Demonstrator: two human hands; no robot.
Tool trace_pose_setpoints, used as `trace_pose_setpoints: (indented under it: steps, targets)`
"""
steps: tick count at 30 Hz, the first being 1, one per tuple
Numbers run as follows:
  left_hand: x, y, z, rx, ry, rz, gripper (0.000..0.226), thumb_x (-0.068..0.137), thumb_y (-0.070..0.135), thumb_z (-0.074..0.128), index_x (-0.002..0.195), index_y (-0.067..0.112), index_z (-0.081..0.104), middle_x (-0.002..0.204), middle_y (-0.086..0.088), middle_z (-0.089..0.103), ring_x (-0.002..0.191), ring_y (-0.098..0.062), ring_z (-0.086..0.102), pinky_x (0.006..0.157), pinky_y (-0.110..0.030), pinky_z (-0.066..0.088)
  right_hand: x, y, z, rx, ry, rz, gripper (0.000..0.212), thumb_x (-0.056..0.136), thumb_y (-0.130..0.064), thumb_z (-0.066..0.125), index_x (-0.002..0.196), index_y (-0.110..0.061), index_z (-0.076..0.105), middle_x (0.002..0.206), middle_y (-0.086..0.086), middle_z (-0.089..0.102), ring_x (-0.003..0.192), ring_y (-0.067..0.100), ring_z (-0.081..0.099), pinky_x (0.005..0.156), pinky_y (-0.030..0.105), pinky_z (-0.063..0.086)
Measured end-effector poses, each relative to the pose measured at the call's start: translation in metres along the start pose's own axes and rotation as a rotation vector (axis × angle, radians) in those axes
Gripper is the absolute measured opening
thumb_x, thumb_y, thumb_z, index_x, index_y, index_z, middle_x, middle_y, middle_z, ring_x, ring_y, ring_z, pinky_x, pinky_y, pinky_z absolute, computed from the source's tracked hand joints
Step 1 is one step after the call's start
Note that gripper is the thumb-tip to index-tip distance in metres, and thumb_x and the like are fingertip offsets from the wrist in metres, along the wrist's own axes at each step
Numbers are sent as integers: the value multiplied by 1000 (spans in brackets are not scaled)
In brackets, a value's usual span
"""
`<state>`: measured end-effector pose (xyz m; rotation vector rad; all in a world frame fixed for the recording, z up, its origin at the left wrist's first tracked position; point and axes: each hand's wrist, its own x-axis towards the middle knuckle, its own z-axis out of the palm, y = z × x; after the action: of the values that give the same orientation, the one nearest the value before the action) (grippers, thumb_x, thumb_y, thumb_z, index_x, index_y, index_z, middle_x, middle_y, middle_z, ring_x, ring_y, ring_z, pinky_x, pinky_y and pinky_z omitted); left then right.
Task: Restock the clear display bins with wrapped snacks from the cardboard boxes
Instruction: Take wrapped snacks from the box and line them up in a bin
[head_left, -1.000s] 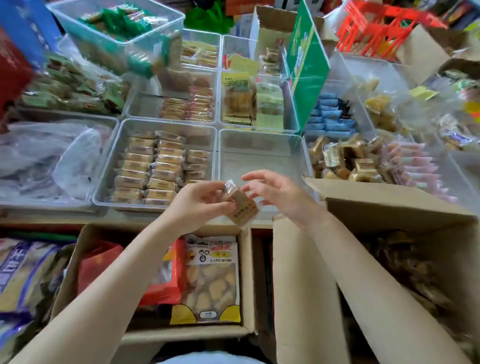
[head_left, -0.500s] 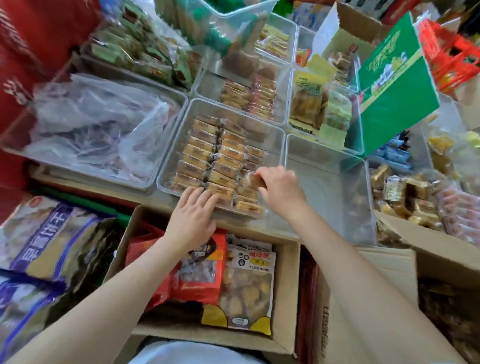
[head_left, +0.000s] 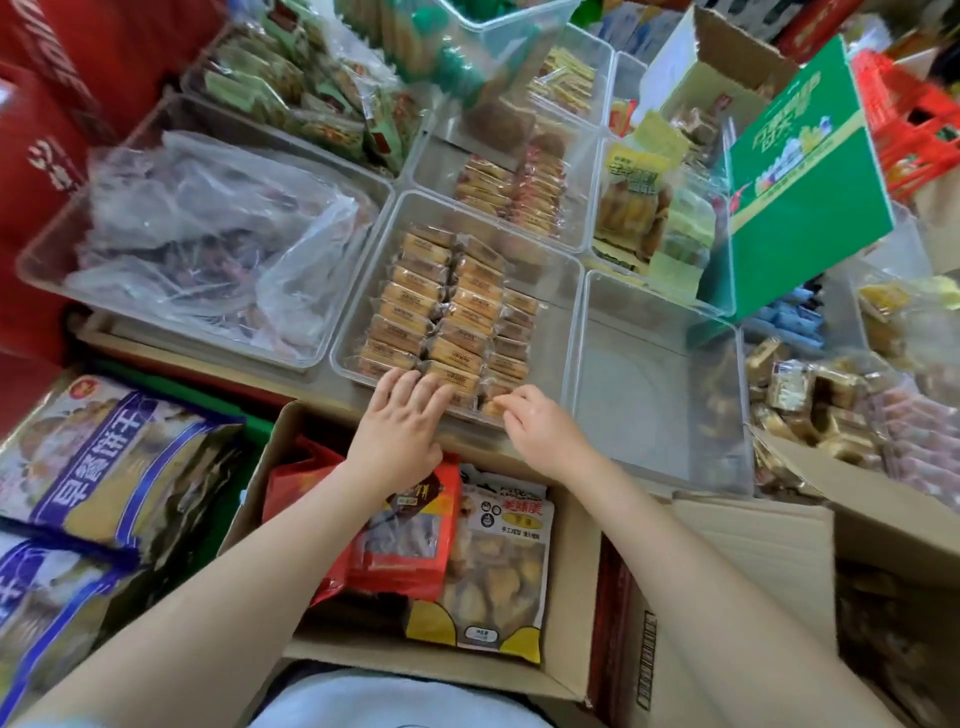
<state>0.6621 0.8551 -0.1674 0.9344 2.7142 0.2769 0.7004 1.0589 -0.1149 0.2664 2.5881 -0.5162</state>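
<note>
Bright even light, blurred warped edges

Two bare forearms, no sleeves or jewellery, white garment (head_left: 395, 701) at the bottom edge

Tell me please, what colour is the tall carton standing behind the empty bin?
Green carton, with pale print; head view.

The clear bin (head_left: 540, 280) holds tan wrapped snacks (head_left: 441, 317) in neat rows. An open cardboard box (head_left: 576, 597) lies just before it.
</note>
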Motion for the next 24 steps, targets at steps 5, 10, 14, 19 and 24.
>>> trace_pose_setpoints:
  steps: [5,10,14,19,24]
  targets:
    - [0,11,-17,-34,-46,-71,72,91,41,55,155,21,28,163,-6,25,151,-28,16,125,-44,-5,-38,13,-38,73,111,-110,37,103,-27,47,138,-20,56,140,-2,55,131,14,46,110,33,37]
    - [-4,98,-46,-306,52,-93,58,98,29,56,150,10,40,159,-12,33,148,-29,24,122,-39,16,-152,80,-89,340,629,-71,21,100,-20,51,100,-15,71,92,-3,69,80,11,63,73,31,54]
    - [-2,211,-49,-637,-156,60,41,98,29,59,137,20,54,136,-1,51,128,-20,50,106,-33,39,-224,165,-95,683,943,226,35,97,-19,48,70,2,53,60,15,54,55,15,53,58,36,45]
    - [4,322,-26,-941,-445,58,106,67,80,66,153,28,31,149,7,38,129,-12,50,111,-40,42,-214,278,-40,768,420,684,30,101,-24,49,76,-13,62,68,5,61,65,27,60,55,29,45]
    - [8,368,-11,-1131,-485,-24,111,67,65,71,159,30,21,157,7,35,121,-5,59,110,-45,45,-172,339,41,633,65,649,34,100,-22,50,124,-2,64,126,19,64,118,34,60,92,31,46]
